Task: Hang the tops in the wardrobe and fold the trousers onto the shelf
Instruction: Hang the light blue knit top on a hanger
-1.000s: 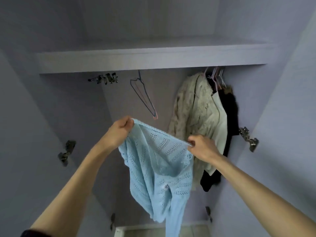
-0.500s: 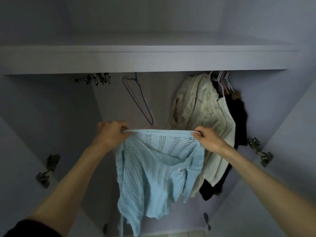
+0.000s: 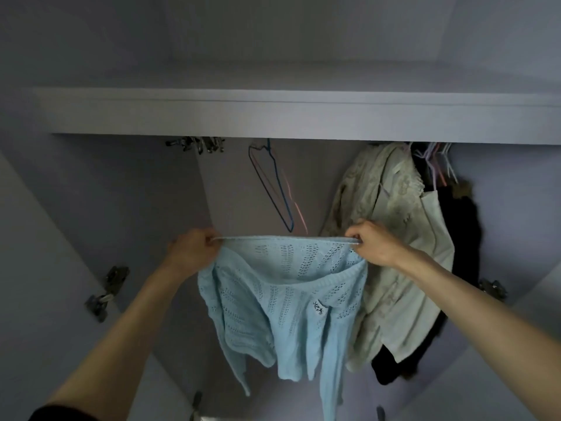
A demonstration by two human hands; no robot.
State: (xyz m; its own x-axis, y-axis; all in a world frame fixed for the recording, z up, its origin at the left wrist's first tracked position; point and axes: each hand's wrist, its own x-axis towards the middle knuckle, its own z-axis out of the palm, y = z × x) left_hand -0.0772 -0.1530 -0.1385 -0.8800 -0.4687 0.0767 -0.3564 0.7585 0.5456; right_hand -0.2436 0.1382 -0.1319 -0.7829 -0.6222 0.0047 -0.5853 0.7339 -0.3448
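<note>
Up inside the open wardrobe [image 3: 91,183], going from the left: one metal hinge [image 3: 107,289] is fixed on the left wall, and a cluster of metal clips [image 3: 197,144] hangs just under the shelf [image 3: 273,117], too bunched to count. The left hand [image 3: 192,253] is curled tight round one end of the light blue knit top [image 3: 282,305], pinching its stretched edge. That edge runs taut and level across to the right hand [image 3: 375,246], whose fingers likewise clench the other end. So the top hangs in the air between both hands, in front of the wardrobe's back wall, its body and one sleeve drooping below.

One small white label [image 3: 318,307] is sewn inside the top, below the near band of the opening; it bears dark print, but the letters are too small and blurred to read.

Behind the top, empty wire hangers [image 3: 274,189] dangle from under the shelf, a blue one and a pinkish one that I can separate. Further right hang a cream lacy garment [image 3: 382,208], a pale plain one [image 3: 437,238] partly over it, and a black one [image 3: 461,232] behind them, with several pale hanger hooks [image 3: 437,156] bunched above. A second hinge [image 3: 491,288] shows on the right wall.
</note>
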